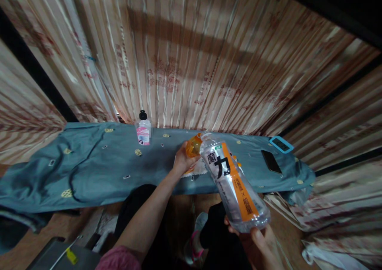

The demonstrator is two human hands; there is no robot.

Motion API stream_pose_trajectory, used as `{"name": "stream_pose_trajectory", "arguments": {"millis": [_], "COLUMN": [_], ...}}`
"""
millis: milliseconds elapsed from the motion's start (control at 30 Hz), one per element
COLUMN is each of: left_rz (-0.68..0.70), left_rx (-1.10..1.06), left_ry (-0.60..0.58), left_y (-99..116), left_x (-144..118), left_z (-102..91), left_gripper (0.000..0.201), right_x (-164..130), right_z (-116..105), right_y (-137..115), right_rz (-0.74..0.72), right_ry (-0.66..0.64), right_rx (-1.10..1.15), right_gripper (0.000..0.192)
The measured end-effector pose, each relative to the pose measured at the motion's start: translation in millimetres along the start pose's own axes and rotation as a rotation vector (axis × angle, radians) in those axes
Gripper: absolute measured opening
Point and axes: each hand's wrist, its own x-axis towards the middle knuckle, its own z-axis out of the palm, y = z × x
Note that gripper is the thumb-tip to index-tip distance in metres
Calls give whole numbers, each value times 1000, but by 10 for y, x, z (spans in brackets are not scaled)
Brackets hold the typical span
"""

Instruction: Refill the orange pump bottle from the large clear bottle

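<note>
Pleated curtain (pixel 179 63), clear plastic bottle (pixel 235 184)

1. My large bottle (pixel 234 182): colourless, transparent; its label (pixel 243 188) silvery and orange, with black characters and a green patch.
2. My smaller vessel (pixel 193 146): translucent orange.
3. My sleeve (pixel 119 259): pink.
4. Cloth before me (pixel 101 170): grey-blue, scattered with yellow motifs and small black-and-white rectangles.
5. Curtain (pixel 185 71): beige, with dark red tree motifs.
6. Far bottle (pixel 143 131): clear, pink-labelled, black-capped.
7. Phone (pixel 271 161): black.
8. Flat device (pixel 281 144): bright blue rim.
</note>
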Motion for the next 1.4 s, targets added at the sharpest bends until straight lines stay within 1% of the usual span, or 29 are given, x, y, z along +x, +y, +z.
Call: {"name": "stream_pose_trajectory", "arguments": {"millis": [133, 200, 367, 433, 600, 800, 967, 1033, 1133, 1300, 1400], "left_rz": [18, 8, 59, 50, 34, 84, 110, 96, 60, 68, 47], "left_rx": [-21, -25, -26, -24, -40, -114, -111, -108, -108, -158, -173], "left_ry": [21, 25, 14, 14, 13, 12, 30, 24, 16, 31, 32], "left_y": [6, 2, -13, -19, -49, -98, -112, -113, -126, -169, -160], "left_x": [-15, -19, -12, -9, -9, -3, -1, -5, -11, -13, -19], "left_z": [-2, 0, 7, 13, 34, 64, 56, 50, 54, 84, 87], "left_gripper": [70, 76, 69, 66, 66, 65, 66, 67, 68, 66, 63], "right_x": [-8, -11, -10, -9, -10, -26, -15, -9, -1, 8, 15], "right_z": [30, 31, -1, -8, -1, 7, -24, -33, -20, 22, -3], "right_y": [-16, -16, 13, 21, 11, 0, 38, 46, 37, 10, 26], "right_rz": [9, 7, 16, 12, 9, 21, 1, -2, 0, -10, -15], "right_ry": [0, 0, -1, 1, -2, 12, -3, -7, -22, -39, -71], "right_rx": [10, 12, -3, -9, -19, -7, 24, 21, 22, 66, 62], "right_gripper": [44, 45, 44, 45, 45, 47, 52, 54, 51, 48, 46]}}
